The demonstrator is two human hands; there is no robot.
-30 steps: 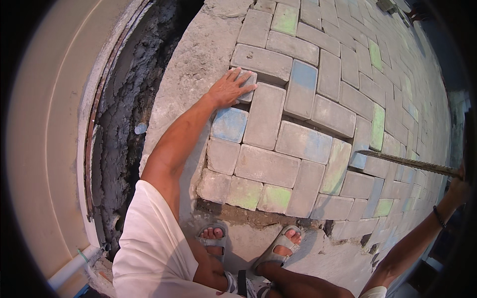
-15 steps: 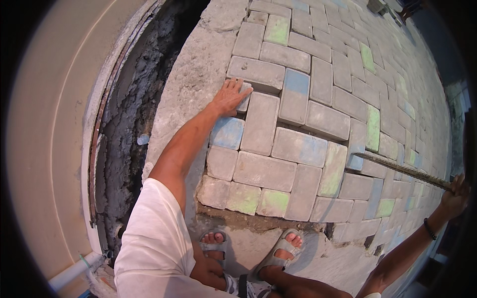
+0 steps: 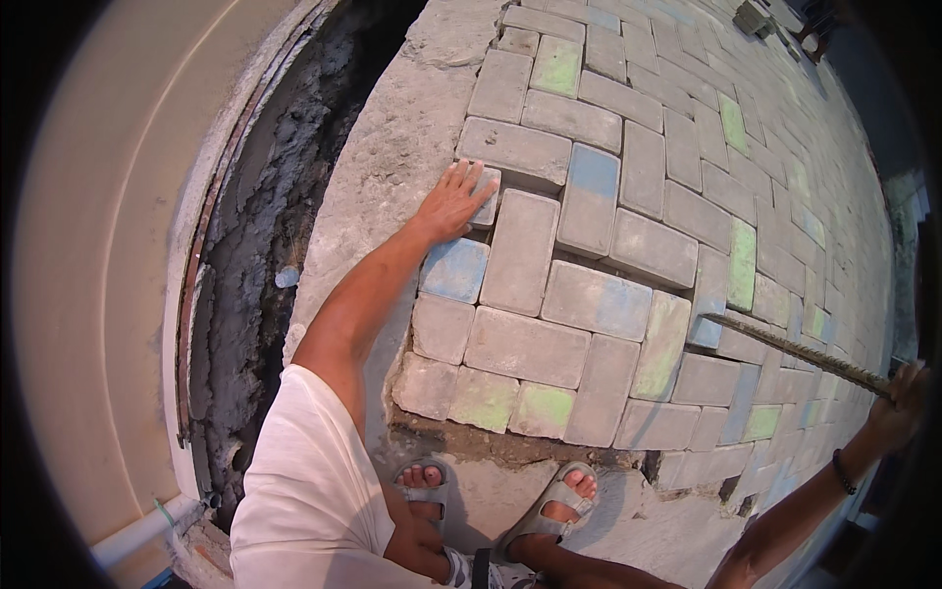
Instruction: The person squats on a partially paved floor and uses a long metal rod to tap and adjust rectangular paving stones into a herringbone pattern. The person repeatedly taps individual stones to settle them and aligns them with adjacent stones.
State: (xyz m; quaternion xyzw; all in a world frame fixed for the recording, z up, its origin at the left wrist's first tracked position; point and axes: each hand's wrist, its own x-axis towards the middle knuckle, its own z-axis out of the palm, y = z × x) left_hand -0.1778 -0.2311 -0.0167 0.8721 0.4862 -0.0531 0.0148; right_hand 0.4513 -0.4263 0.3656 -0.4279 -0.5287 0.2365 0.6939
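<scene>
Two hands were at work over a stretch of block paving point(image 3: 628, 245) laid in a herringbone pattern, most blocks grey, a few tinted blue or green. The left hand point(image 3: 453, 201) lay flat with its fingers spread, palm down on a small cut paver point(image 3: 486, 196) at the paving's left edge, where the blocks met a strip of rough concrete point(image 3: 392, 157). It gripped nothing; the hand simply pressed on the small piece, which sat wedged between a long grey block above it and a blue block point(image 3: 455, 269) just below it. Part of that small paver was hidden under the fingers.

The right hand point(image 3: 898, 398) was out at the far right rim of the view, closed around one end of a long, rusty ribbed metal rod point(image 3: 795, 351). The rod ran up and left from the fist, and its free tip touched the paving at a bluish block point(image 3: 708, 316) beside a green one. How tightly the fingers wrapped it could not be told, since the hand was small and bent at the rim. A dark band point(image 3: 842, 471) circled that wrist.

Left of the concrete strip ran a dark, crusted trench point(image 3: 260, 255), and beyond it a smooth tan surface. At the paving's near edge two feet in grey sandals point(image 3: 549, 506) stood on bare concrete.
</scene>
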